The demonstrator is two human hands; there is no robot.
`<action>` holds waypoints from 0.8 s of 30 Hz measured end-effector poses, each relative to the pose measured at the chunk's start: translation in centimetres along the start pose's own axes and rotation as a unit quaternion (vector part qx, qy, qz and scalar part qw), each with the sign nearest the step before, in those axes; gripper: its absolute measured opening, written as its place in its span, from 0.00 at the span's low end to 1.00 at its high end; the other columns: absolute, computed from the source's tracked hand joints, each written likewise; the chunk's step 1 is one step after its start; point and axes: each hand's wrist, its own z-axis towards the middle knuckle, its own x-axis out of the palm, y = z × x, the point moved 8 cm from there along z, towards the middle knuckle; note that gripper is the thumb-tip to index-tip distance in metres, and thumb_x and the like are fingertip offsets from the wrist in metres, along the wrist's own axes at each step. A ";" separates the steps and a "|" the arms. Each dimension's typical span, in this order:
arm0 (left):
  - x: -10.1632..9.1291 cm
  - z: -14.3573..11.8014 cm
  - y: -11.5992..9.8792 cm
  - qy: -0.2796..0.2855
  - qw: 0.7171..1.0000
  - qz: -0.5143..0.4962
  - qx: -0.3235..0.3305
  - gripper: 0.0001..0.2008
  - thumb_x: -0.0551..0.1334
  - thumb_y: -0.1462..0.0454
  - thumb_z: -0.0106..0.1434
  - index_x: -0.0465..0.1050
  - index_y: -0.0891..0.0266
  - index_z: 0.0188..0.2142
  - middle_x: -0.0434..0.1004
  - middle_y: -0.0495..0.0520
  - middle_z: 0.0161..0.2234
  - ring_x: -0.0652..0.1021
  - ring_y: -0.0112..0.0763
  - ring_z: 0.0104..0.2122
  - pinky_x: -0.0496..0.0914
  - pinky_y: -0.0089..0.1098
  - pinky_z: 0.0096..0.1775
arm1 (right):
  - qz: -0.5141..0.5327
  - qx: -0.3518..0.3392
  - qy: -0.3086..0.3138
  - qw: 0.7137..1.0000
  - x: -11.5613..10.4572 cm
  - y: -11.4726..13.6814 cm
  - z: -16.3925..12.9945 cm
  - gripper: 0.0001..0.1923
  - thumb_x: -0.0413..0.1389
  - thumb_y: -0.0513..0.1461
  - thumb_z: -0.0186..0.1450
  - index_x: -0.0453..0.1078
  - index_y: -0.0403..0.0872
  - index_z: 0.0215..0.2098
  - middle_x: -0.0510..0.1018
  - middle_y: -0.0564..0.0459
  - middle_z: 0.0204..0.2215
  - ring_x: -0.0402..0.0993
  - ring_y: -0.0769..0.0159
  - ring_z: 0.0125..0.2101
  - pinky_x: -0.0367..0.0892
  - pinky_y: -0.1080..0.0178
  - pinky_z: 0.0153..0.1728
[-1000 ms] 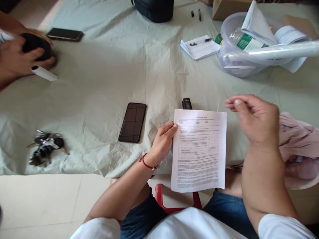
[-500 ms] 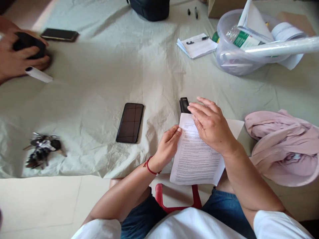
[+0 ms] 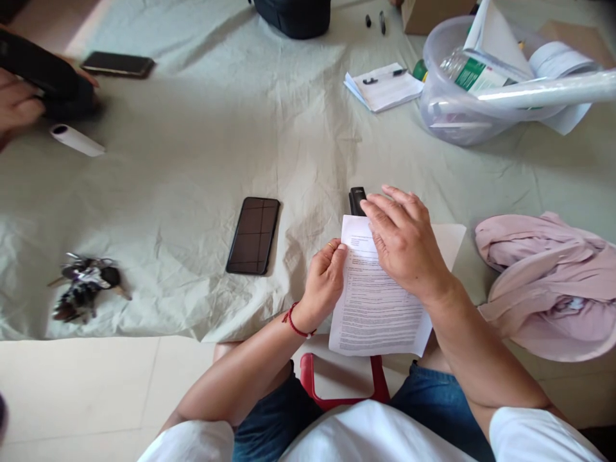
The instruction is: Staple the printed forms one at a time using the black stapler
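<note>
A printed white sheet of paper (image 3: 375,308) lies over the near edge of the cloth-covered table (image 3: 202,160). My left hand (image 3: 325,282) pinches the sheet's left edge near its top. My right hand (image 3: 404,240) lies flat on the upper part of the sheet, fingers spread and pointing left. Just beyond its fingertips lies a small black device (image 3: 357,199).
A black phone (image 3: 253,235) lies left of the paper, a bunch of keys (image 3: 84,289) further left, a pink cloth (image 3: 548,282) to the right. At the back are a clear tub (image 3: 462,96) of rolls and a notepad (image 3: 385,86). Another person's hand (image 3: 19,102) holds a black object far left, by a white tube (image 3: 77,140).
My right hand came down from the air onto the top of the sheet. The sheet has tilted and lies lower. The other person's hand let go of the white tube.
</note>
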 end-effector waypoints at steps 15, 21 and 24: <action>-0.3 0.1 1.1 0.011 1.000 0.014 -0.026 0.17 0.61 0.51 0.77 0.71 0.58 0.36 0.72 0.50 0.32 0.70 0.31 0.31 0.65 0.32 0.34 | 0.237 0.189 -0.045 0.952 -4.9 -10.5 -0.7 0.13 0.60 0.47 0.75 0.86 0.53 0.49 0.91 0.50 0.45 0.88 0.52 0.48 0.78 0.48 0.57; -0.2 0.3 0.5 0.005 0.999 0.039 -0.002 0.18 0.63 0.50 0.76 0.70 0.58 0.33 0.68 0.48 0.29 0.67 0.30 0.30 0.63 0.32 0.34 | 0.200 0.103 0.083 0.971 -2.3 -7.6 0.1 0.14 0.57 0.43 0.76 0.86 0.52 0.45 0.90 0.50 0.44 0.87 0.55 0.45 0.78 0.54 0.50; -0.2 0.4 0.2 -0.003 0.999 0.042 0.002 0.19 0.63 0.50 0.76 0.70 0.58 0.33 0.68 0.48 0.29 0.66 0.30 0.30 0.63 0.32 0.34 | 0.170 0.083 0.143 0.972 -1.6 -7.1 0.2 0.16 0.55 0.44 0.78 0.85 0.51 0.43 0.89 0.51 0.37 0.86 0.57 0.39 0.75 0.58 0.42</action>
